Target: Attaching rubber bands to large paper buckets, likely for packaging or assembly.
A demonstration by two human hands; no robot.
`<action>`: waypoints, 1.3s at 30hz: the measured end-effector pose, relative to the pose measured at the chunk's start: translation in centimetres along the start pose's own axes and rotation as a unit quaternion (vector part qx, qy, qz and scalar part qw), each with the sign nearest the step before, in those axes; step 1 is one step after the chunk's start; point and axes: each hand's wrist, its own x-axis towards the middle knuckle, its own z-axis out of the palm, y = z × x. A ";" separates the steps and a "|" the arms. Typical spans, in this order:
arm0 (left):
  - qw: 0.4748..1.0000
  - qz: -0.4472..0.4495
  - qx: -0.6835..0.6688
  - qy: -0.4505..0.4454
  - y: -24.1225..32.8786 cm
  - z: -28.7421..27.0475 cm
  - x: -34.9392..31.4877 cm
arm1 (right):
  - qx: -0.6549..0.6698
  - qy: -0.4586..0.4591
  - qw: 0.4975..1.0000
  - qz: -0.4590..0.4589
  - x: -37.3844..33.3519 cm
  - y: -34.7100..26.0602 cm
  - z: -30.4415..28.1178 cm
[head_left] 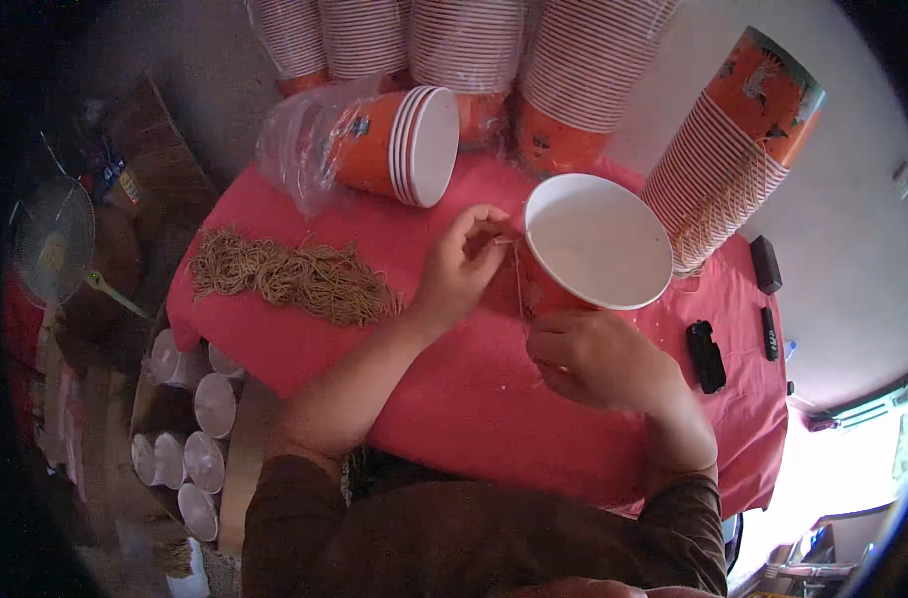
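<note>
A large orange paper bucket (602,239) with a white inside and rim stands on the red-covered table, its open mouth tilted toward me. At its left side, the fingertips of my left hand (462,261) pinch a thin cord (519,271) that runs along the orange wall. My right hand (602,361) is closed at the front of the bucket, just under the rim. Its fingers curl inward, and whatever they hold is hidden. Left of my hands lies a heap of brown twine lengths (290,276).
A few nested buckets (434,148) lie in clear plastic behind. Tall bucket stacks (594,70) line the table's back, and another stack (723,159) with cords on it leans at right. A black case (706,356) lies at right; a box of white-topped containers (215,404) sits lower left.
</note>
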 end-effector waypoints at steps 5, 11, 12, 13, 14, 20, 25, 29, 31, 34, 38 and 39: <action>0.987 -0.127 -0.097 -0.033 -0.2 -0.6 0.3 | 0.007 -0.022 0.999 0.029 -0.1 0.4 1.5; 0.834 -0.358 -0.392 -0.153 0.2 -0.8 0.4 | -0.029 -0.135 0.987 0.078 0.7 0.5 2.7; 0.865 -0.330 -0.340 -0.167 0.1 -0.6 0.2 | -0.031 -0.154 0.985 0.076 0.8 0.5 2.7; 0.892 -0.300 -0.286 -0.180 0.0 -0.6 0.0 | -0.030 -0.155 0.985 0.076 0.9 0.5 2.8; 0.892 -0.300 -0.287 -0.179 -0.1 -0.6 -0.1 | -0.031 -0.166 0.982 0.085 0.9 0.5 2.8; 0.921 -0.238 -0.245 -0.189 0.1 -0.4 -0.2 | -0.041 -0.150 0.987 0.040 1.1 0.3 3.7; 0.942 -0.188 -0.225 -0.166 0.4 -0.1 -0.6 | -0.048 -0.089 0.994 -0.029 1.4 0.1 5.7; 0.944 -0.217 -0.193 -0.156 1.2 0.2 -0.7 | -0.049 -0.112 0.992 -0.041 1.8 0.0 6.4; 0.948 -0.206 -0.193 -0.144 1.6 0.3 -0.9 | -0.038 -0.088 0.994 -0.057 1.9 -0.1 6.3; 0.946 -0.195 -0.198 -0.164 1.7 0.5 -1.1 | -0.001 -0.153 0.988 -0.024 2.3 -0.3 6.1; 0.954 -0.201 -0.153 -0.164 2.0 0.7 -1.1 | 0.038 -0.044 0.995 -0.083 2.0 0.1 7.4; 0.958 -0.196 -0.134 -0.158 2.0 0.8 -1.2 | 0.039 -0.048 0.995 -0.082 2.2 0.0 7.3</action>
